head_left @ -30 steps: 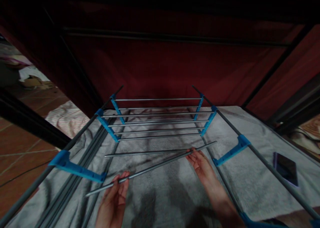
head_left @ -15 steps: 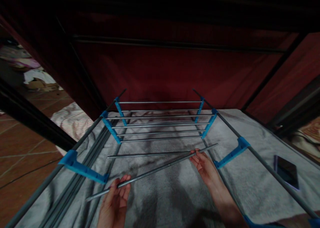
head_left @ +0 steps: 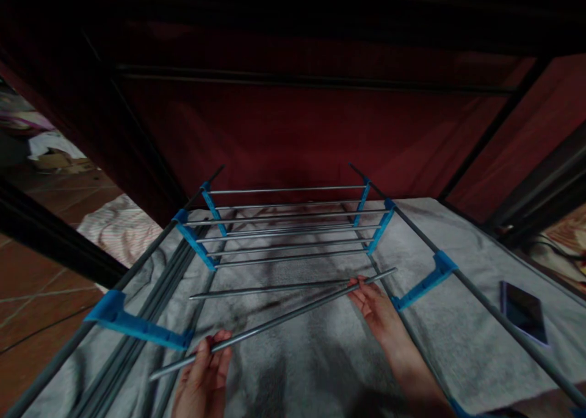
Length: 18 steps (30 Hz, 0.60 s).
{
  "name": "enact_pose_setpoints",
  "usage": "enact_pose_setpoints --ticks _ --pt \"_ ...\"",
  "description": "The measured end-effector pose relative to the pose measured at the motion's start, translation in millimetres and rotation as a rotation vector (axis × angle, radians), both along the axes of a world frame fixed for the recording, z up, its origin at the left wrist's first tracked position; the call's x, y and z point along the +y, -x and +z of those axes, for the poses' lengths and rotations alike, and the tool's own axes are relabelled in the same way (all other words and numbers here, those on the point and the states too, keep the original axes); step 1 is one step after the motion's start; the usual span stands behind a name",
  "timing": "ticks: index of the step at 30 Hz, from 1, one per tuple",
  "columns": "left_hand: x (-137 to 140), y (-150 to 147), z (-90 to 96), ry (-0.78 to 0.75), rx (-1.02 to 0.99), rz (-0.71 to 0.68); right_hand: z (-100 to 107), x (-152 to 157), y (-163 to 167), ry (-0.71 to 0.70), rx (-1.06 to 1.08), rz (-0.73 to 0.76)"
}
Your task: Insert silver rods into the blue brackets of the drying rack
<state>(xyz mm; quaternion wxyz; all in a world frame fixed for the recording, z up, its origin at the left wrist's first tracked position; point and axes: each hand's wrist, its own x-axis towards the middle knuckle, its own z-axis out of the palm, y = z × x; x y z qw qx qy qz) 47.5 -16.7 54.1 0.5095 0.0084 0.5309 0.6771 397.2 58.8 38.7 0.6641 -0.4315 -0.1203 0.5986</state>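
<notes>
While the far blue brackets (head_left: 196, 241) carry thin crossbars (head_left: 293, 258) between them, a loose rod (head_left: 284, 317) slants over the grey blanket (head_left: 293, 372). It is slim, straight and dull silver-grey. The left hand (head_left: 204, 369) grips it near one end, the right hand (head_left: 373, 305) pinches it near the other. A second rod (head_left: 256, 291) runs up to the right fingertips, where its end is hard to make out; the lower edge cuts off both arms.
</notes>
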Motion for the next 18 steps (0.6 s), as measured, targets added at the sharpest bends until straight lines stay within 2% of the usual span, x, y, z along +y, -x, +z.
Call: enact_pose_setpoints --ticks 10,18 --pt "10.4 -12.8 47.6 -0.096 0.178 0.031 -20.4 15.2 -10.0 0.068 0.095 -0.08" --pt "20.0 8.6 46.5 -0.243 0.305 0.085 -32.4 16.5 -9.7 0.091 0.13 -0.118"
